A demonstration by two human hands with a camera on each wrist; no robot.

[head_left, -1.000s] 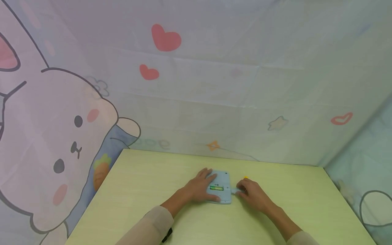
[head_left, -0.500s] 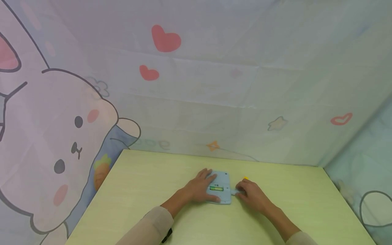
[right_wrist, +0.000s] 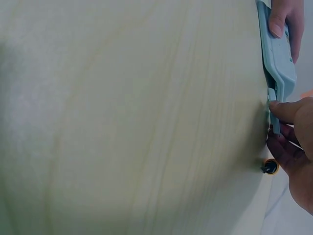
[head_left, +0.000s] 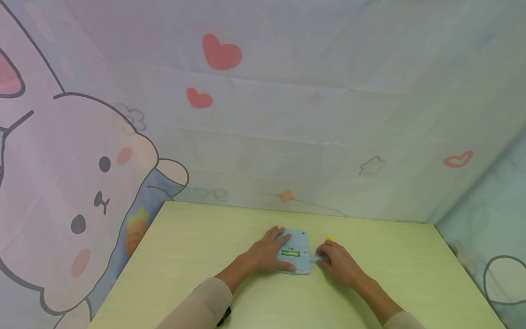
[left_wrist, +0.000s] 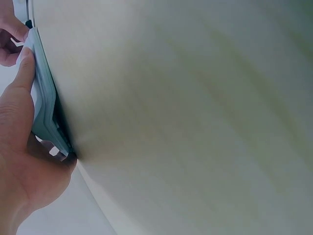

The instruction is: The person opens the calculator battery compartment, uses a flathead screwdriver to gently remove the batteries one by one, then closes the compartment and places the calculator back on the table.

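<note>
A light blue calculator (head_left: 302, 242) lies back side up on the table, its wedge-shaped edge showing in the left wrist view. One green battery (head_left: 291, 253) sits in the open slot in its back. My left hand (head_left: 267, 252) holds the calculator from its left side, thumb along the near part and fingers spread over the far part. Between thumb and fingers, my right hand (head_left: 339, 261) pinches a small light blue battery cover (right_wrist: 274, 117) beside the calculator's right edge. The cover's outer end is hidden by the fingers in the head view.
A small yellow object (head_left: 330, 238) lies just beyond my right hand; in the right wrist view it looks like an orange ring with a black middle (right_wrist: 270, 167). The pale wooden table (head_left: 197, 237) ends at a printed cloth backdrop (head_left: 263, 137).
My right hand has shifted very slightly left with the cover. The left hand, the calculator and the battery stay where they were.
</note>
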